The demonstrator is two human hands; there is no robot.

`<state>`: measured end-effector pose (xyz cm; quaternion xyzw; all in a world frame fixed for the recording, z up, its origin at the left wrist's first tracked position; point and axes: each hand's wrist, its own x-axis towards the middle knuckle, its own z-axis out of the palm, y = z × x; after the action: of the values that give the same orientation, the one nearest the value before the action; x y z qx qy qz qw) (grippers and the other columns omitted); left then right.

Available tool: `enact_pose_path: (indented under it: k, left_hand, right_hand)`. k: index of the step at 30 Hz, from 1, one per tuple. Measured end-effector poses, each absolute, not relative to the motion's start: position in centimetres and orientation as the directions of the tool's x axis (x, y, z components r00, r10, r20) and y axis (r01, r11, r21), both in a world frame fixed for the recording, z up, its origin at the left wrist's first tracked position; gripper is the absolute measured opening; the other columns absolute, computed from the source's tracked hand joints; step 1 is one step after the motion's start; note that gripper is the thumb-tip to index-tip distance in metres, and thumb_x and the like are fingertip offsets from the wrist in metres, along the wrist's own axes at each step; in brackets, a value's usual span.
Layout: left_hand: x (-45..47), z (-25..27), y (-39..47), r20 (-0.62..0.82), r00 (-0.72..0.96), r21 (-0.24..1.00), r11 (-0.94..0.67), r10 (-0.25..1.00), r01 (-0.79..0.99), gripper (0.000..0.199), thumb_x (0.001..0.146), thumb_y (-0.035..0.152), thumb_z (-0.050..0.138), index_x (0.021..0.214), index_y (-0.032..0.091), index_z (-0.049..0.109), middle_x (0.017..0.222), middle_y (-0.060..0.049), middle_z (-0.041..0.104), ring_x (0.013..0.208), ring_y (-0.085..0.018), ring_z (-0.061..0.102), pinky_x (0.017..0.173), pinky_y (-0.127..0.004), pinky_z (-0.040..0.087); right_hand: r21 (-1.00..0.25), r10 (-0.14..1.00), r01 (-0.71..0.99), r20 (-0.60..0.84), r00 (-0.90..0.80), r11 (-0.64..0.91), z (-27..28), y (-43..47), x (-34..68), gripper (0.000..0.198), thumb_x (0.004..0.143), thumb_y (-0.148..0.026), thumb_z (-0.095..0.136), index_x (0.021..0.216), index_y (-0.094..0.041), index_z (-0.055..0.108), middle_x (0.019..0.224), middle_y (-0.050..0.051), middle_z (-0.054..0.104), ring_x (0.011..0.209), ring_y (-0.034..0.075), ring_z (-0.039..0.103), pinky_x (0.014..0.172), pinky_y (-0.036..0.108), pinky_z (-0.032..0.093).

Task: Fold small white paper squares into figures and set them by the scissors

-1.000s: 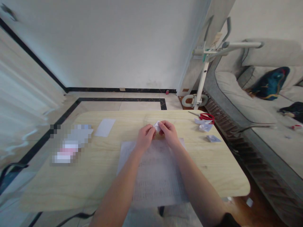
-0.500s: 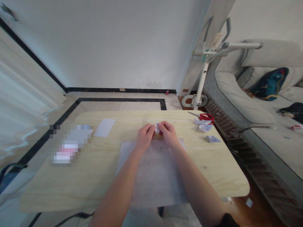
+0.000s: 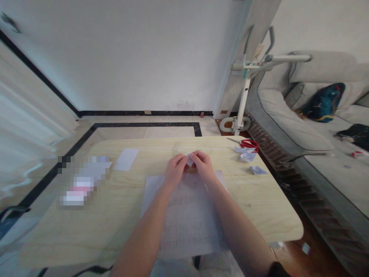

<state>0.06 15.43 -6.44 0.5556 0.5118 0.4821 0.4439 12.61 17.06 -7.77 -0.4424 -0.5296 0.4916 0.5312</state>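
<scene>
A small folded piece of white paper [image 3: 189,159] is pinched between my two hands, mostly covered by the fingers. My left hand [image 3: 175,169] is closed on its left side. On the other side my right hand [image 3: 203,165] grips it with thumb and fingers. Both hands are just above the far edge of a large printed sheet [image 3: 193,223], which lies flat under my forearms. To the right are red-handled scissors [image 3: 249,144], crumpled or folded white paper [image 3: 247,155] beside them, and another folded paper piece [image 3: 257,170].
The pale wooden table [image 3: 259,207] has rounded corners. A blank white paper [image 3: 126,159] lies at its left, near a pixelated patch. Beyond the table stand a white exercise frame [image 3: 242,102] and a grey sofa [image 3: 302,127]. A scrap [image 3: 306,248] lies on the floor.
The view has shifted slightly. My fingers have moved a little on the folded paper, and it stays pinched between both hands.
</scene>
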Motion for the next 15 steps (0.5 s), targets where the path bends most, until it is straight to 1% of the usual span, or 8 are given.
enact_pose_path:
  k: [4,9,13,15]
  left_hand:
    - [-0.01,-6.47,15.43,0.069,-0.015,0.991,-0.067,0.997,0.118,0.031,0.082,0.039,0.052,0.059,0.018,0.055,0.054,0.002,0.051,0.053,-0.012,0.048,0.049,-0.023,0.036]
    - [-0.06,-6.43,15.39,0.116,-0.042,0.988,-0.111,0.992,0.112,0.029,0.081,0.034,0.053,0.056,0.018,0.053,0.052,0.002,0.049,0.052,-0.011,0.047,0.049,-0.022,0.035]
    - [-0.22,-6.26,15.3,0.151,-0.022,0.986,-0.149,0.988,0.068,0.03,0.08,0.028,0.052,0.052,0.018,0.048,0.05,0.003,0.046,0.051,-0.01,0.044,0.05,-0.022,0.035]
    - [-0.22,-6.04,15.21,0.147,0.0,0.987,-0.146,0.989,0.061,0.029,0.08,0.029,0.052,0.053,0.018,0.048,0.051,0.003,0.046,0.051,-0.01,0.044,0.05,-0.023,0.036]
  right_hand:
    - [-0.995,0.991,-0.055,0.083,-0.104,0.078,-7.73,17.06,12.59,0.028,0.077,-0.044,0.059,0.063,-0.02,0.055,0.053,-0.004,0.048,0.049,0.011,0.041,0.049,0.025,0.031]
    - [-0.994,0.991,-0.054,0.097,-0.087,0.093,-7.93,17.13,12.53,0.027,0.077,-0.041,0.06,0.062,-0.019,0.053,0.053,-0.004,0.047,0.049,0.01,0.041,0.049,0.024,0.03]
    - [-0.987,0.995,-0.151,0.072,-0.062,0.062,-7.9,17.27,12.68,0.029,0.076,-0.04,0.061,0.059,-0.02,0.049,0.05,-0.005,0.043,0.047,0.009,0.038,0.047,0.024,0.028]
    - [-0.975,0.997,-0.216,0.063,-0.05,0.051,-7.83,17.3,12.75,0.029,0.075,-0.039,0.062,0.058,-0.02,0.049,0.05,-0.005,0.043,0.046,0.009,0.037,0.047,0.024,0.028]
